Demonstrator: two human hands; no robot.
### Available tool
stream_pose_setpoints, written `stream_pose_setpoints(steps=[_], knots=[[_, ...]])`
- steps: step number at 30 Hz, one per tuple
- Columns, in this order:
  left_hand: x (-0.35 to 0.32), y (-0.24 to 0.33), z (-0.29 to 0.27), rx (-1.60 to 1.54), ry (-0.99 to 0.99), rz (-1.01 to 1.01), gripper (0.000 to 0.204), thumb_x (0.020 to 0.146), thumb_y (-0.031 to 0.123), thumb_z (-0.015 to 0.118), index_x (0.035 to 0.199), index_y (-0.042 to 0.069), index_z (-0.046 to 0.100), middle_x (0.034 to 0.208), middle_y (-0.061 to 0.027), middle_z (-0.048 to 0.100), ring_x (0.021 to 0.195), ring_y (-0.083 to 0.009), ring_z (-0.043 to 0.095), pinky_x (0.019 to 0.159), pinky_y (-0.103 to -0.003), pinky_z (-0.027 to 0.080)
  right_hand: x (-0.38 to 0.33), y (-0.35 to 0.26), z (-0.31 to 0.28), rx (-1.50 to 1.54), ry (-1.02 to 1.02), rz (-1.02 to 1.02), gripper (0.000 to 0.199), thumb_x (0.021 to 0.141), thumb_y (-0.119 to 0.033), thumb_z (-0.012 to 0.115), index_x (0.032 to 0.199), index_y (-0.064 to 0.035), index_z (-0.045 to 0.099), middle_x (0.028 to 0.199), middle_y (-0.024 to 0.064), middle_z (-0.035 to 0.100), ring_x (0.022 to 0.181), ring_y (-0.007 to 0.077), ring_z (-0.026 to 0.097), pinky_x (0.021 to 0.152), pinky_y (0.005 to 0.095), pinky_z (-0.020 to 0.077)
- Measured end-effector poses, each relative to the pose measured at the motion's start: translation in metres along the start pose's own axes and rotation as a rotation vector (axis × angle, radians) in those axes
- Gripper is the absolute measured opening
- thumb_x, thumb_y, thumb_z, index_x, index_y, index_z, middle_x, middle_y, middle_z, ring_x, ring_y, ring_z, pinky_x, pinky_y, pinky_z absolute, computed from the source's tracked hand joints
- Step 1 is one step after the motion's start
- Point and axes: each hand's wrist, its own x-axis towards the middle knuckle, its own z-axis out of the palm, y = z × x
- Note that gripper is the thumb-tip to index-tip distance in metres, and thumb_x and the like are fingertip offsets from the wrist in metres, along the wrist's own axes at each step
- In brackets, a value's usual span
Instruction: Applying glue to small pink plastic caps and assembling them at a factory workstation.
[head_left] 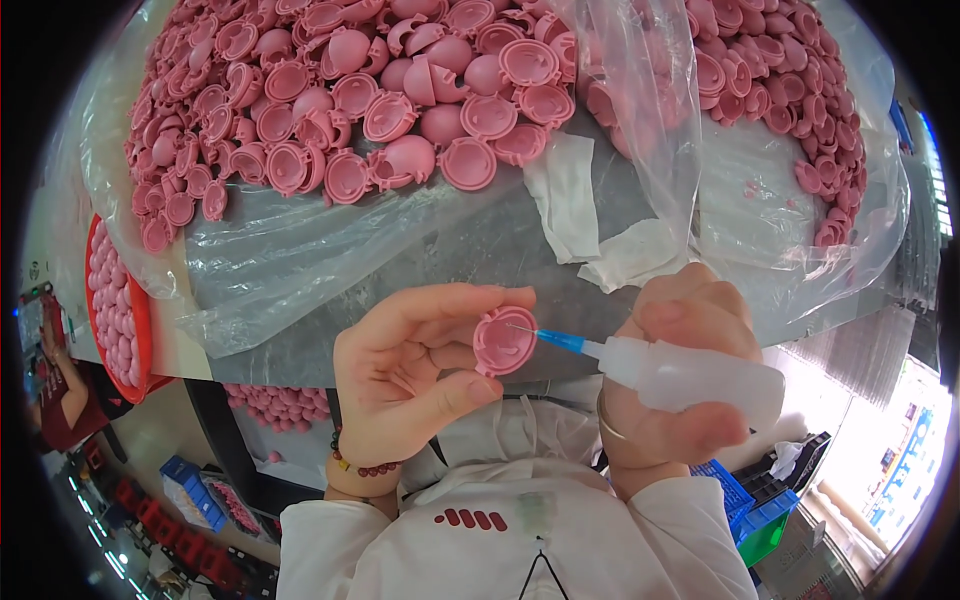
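Between the thumb and fingers of my left hand (405, 365) is a pink plastic half-shell (504, 342), its hollow side facing up. My right hand (690, 330) wraps round a translucent white squeeze bottle (695, 377), which lies tilted almost level. The bottle's blue needle tip (560, 340) points left, and its thin needle reaches over the inside of the half-shell. Whether the needle touches the shell wall I cannot tell. Both hands are above the near edge of the grey table (400, 270).
Pink half-shells (350, 100) lie heaped on clear plastic sheeting (270, 270) at the back. White tissue (565, 195) lies before them. A red basin (145, 340) of pink pieces stands left, with an open drawer (285, 450) below. Another person's arm (68, 380) shows far left.
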Motion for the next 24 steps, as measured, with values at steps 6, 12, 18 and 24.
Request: stream_pose_setpoints(steps=[6, 12, 18, 24], knots=[[0.0013, -0.0041, -0.0086, -0.041, -0.198, 0.108, 0.044, 0.070, -0.011, 0.057, 0.111, -0.011, 0.041, 0.111, -0.0272, 0.048, 0.100, -0.0238, 0.052, 0.081, -0.030, 0.047, 0.0011, 0.0018, 0.0000, 0.010, 0.012, -0.015, 0.064, 0.080, -0.060, 0.033, 0.077, 0.0000, 0.055, 0.064, 0.0040, 0.042, 0.051, 0.0141, 0.037, 0.044, 0.0257, 0.0271], [0.0004, -0.0049, -0.0061, -0.028, -0.174, 0.119, 0.044, 0.069, -0.013, 0.056, 0.110, -0.011, 0.042, 0.111, -0.0270, 0.048, 0.100, -0.0246, 0.052, 0.080, -0.031, 0.047, 0.0022, 0.0026, -0.0003, 0.029, 0.023, -0.041, 0.060, 0.079, -0.056, 0.039, 0.077, 0.0006, 0.057, 0.068, 0.0055, 0.050, 0.050, 0.0143, 0.041, 0.043, 0.0256, 0.0303], [-0.0014, -0.0073, -0.0028, 0.129, -0.120, 0.207, 0.043, 0.066, -0.015, 0.058, 0.108, -0.010, 0.046, 0.110, -0.0249, 0.049, 0.100, -0.0247, 0.052, 0.083, -0.032, 0.046, 0.0018, 0.0025, -0.0021, 0.046, 0.035, -0.066, 0.056, 0.079, -0.053, 0.045, 0.076, 0.0011, 0.059, 0.073, 0.0070, 0.057, 0.050, 0.0145, 0.044, 0.042, 0.0255, 0.0335], [-0.0014, -0.0076, -0.0033, 0.194, -0.114, 0.249, 0.044, 0.066, -0.016, 0.059, 0.107, -0.009, 0.046, 0.110, -0.0244, 0.049, 0.101, -0.0258, 0.052, 0.083, -0.032, 0.046, 0.0001, 0.0004, -0.0054, 0.107, 0.084, -0.027, 0.054, 0.078, -0.052, 0.048, 0.075, 0.0003, 0.061, 0.075, 0.0081, 0.062, 0.049, 0.0155, 0.046, 0.042, 0.0262, 0.0360]])
